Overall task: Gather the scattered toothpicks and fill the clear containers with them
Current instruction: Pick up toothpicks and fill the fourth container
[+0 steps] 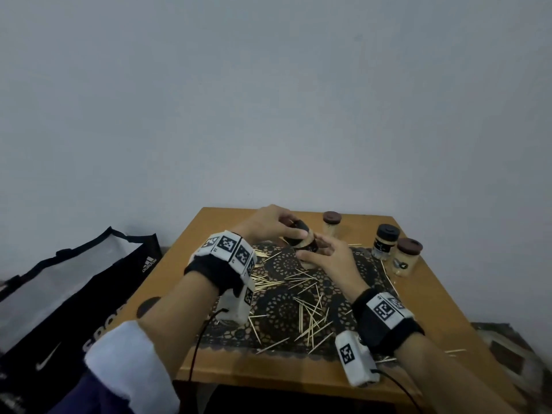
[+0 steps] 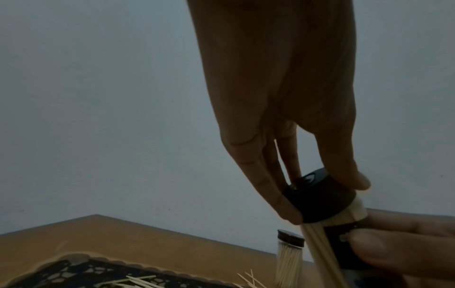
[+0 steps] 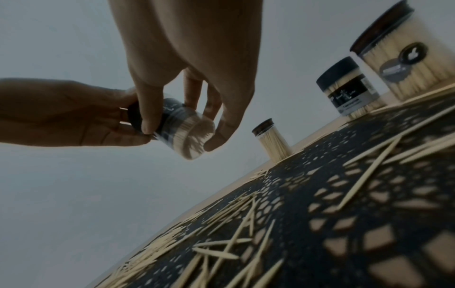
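A clear container (image 1: pixel 302 241) packed with toothpicks is held tilted above the far side of the black lace mat (image 1: pixel 277 318). My left hand (image 1: pixel 286 228) grips its black lid (image 2: pixel 320 202) from above, fingers and thumb curled round the rim. My right hand (image 1: pixel 316 252) holds the container's body (image 3: pixel 187 134) from below and the side. In the left wrist view the right hand's fingers (image 2: pixel 406 249) wrap the labelled body. Loose toothpicks (image 1: pixel 310 312) lie scattered over the mat, with a denser heap (image 1: pixel 265 283) under my left wrist.
Three lidded jars of toothpicks stand at the table's far right: a slim brown-lidded one (image 1: pixel 331 224), a black-lidded one (image 1: pixel 385 242) and a wider brown-lidded one (image 1: pixel 407 258). A few toothpicks lie on the wooden table (image 1: pixel 442 309). A black sports bag (image 1: pixel 74 294) sits left of it.
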`<state>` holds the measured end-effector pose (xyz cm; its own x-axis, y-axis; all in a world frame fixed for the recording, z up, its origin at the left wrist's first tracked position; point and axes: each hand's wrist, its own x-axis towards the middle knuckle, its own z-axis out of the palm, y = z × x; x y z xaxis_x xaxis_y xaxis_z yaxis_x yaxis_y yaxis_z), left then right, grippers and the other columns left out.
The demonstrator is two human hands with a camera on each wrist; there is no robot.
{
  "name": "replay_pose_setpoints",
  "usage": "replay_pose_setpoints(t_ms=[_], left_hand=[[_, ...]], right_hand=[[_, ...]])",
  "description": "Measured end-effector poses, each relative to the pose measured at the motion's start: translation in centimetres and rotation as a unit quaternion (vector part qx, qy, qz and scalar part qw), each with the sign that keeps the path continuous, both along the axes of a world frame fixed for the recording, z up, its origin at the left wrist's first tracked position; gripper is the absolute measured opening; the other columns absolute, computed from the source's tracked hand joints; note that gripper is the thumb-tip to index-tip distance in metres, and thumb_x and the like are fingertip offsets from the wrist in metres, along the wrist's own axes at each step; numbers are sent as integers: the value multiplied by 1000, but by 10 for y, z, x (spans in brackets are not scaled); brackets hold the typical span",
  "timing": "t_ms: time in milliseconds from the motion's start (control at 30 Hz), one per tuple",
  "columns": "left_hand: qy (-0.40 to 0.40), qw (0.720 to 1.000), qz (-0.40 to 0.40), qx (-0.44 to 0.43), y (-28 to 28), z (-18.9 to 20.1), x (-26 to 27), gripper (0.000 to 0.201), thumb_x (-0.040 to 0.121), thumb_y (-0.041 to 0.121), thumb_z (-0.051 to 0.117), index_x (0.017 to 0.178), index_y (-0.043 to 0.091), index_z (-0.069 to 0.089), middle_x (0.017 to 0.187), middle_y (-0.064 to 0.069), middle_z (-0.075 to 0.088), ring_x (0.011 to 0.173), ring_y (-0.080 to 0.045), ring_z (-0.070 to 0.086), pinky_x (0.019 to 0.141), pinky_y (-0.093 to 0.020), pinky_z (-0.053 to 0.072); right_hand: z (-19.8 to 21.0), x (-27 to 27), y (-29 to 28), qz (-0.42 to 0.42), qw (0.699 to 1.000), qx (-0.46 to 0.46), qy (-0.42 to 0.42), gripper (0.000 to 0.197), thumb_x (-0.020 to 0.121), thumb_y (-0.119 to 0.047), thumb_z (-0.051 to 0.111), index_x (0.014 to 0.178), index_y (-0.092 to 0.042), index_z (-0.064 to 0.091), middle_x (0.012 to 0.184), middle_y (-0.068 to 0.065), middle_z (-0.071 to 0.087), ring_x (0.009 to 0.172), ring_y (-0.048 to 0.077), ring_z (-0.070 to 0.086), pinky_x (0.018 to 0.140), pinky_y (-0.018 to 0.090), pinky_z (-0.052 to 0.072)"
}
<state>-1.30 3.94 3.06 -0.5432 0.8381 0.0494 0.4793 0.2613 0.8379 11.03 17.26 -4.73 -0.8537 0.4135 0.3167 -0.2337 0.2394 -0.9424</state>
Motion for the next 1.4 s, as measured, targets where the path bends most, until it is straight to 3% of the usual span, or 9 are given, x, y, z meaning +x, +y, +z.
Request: replay_pose_setpoints(t_ms=[100, 233, 367, 467, 767, 1000, 1167, 1267, 1400], left_hand=[[12, 1000, -14, 4, 4, 1, 2, 34, 86, 13, 73, 117, 1, 66, 106, -10, 70, 90, -20, 68, 78, -31, 60], [4, 1000, -30, 5, 7, -1, 3, 40, 85, 8, 73, 123, 3, 63, 106, -5, 68, 88, -11, 66, 75, -22, 57], [-6, 1000, -20, 13, 10, -4, 6, 39, 83, 8, 74, 121, 3, 65, 98, -1, 70, 83, -7, 67, 69, -17, 56], [7, 1000, -16, 6, 11, -7, 3, 35, 83, 17, 76, 113, 2, 70, 97, -6, 73, 85, -13, 69, 69, -21, 58], [51, 999, -14, 8, 13, -19, 1, 35, 82, 32, 77, 111, 14, 71, 102, -8, 73, 90, -15, 69, 81, -33, 60], [31, 999, -2, 15, 17, -24, 5, 56, 70, 49, 79, 114, 17, 71, 105, -3, 73, 97, -17, 69, 85, -34, 57], [-7, 1000, -11, 28, 22, -21, 7, 41, 84, 14, 75, 123, 9, 65, 111, -8, 69, 91, -11, 66, 75, -20, 57], [-11, 999, -17, 37, 21, -20, 6, 43, 84, 13, 75, 125, 10, 65, 111, -7, 70, 88, -8, 66, 74, -18, 56], [0, 999, -17, 41, 19, -21, 2, 45, 82, 21, 78, 125, 14, 66, 113, -7, 71, 99, -15, 69, 91, -32, 56]], right_hand=[[2, 6, 6, 22, 999, 19, 15, 34, 78, -12, 77, 110, -20, 69, 102, 1, 73, 85, -1, 66, 69, 10, 49], [-4, 10, 13, 20, 999, 43, 11, 28, 79, -23, 77, 106, -19, 73, 99, 8, 74, 90, 23, 67, 78, 27, 50], [-11, 10, 15, -23, 993, 110, 23, 38, 72, -49, 77, 97, -21, 74, 88, 7, 72, 80, 18, 63, 72, 37, 46], [-9, 11, 15, -40, 984, 171, 22, 42, 70, -50, 78, 97, -17, 74, 89, 7, 69, 83, 23, 60, 74, 44, 47], [-6, 13, 15, -35, 984, 172, -11, 25, 80, -30, 76, 103, -20, 71, 98, 3, 72, 93, 19, 64, 81, 34, 49], [-14, 14, 19, -38, 987, 153, -23, 27, 85, -38, 69, 108, -23, 68, 100, -6, 70, 93, 12, 63, 82, 30, 48], [-11, 16, 17, -43, 984, 173, -25, 25, 88, -28, 67, 112, -31, 61, 109, -5, 66, 100, 4, 58, 83, 22, 43], [-9, 16, 15, -58, 982, 180, -16, 25, 87, -25, 69, 110, -30, 62, 106, -4, 66, 97, 3, 58, 81, 22, 43], [-5, 17, 17, -66, 973, 218, -20, 40, 71, -37, 82, 105, -23, 67, 101, -4, 67, 94, 9, 60, 79, 27, 49]])
